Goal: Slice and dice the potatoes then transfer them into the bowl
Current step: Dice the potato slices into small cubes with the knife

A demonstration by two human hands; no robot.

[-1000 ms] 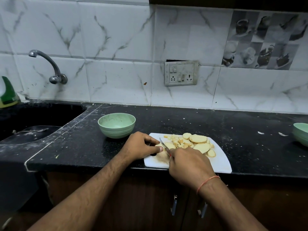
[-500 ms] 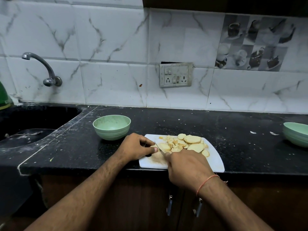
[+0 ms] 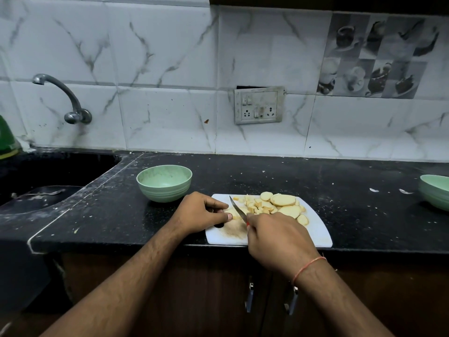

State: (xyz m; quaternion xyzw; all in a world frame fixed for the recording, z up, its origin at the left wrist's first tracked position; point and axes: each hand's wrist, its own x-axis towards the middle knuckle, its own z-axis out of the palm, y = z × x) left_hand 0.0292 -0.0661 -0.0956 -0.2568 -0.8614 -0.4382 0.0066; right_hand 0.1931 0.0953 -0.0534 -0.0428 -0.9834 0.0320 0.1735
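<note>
The black countertop (image 3: 315, 190) runs from the sink (image 3: 36, 181) on the left to a second green bowl (image 3: 437, 190) cut by the right frame edge. A white cutting board (image 3: 318, 229) lies at the counter's front edge, its near side almost flush with the drop. The green bowl (image 3: 164, 183) stands just beyond the board's left corner, with bare counter behind it. The left hand (image 3: 201, 212) curls its fingers onto a potato piece at the board's left end. The right hand (image 3: 277, 237) grips the knife (image 3: 237, 210), blade angled beside the left thumb. Potato slices (image 3: 283, 200) and diced pieces (image 3: 257, 206) crowd the board's far half.
</note>
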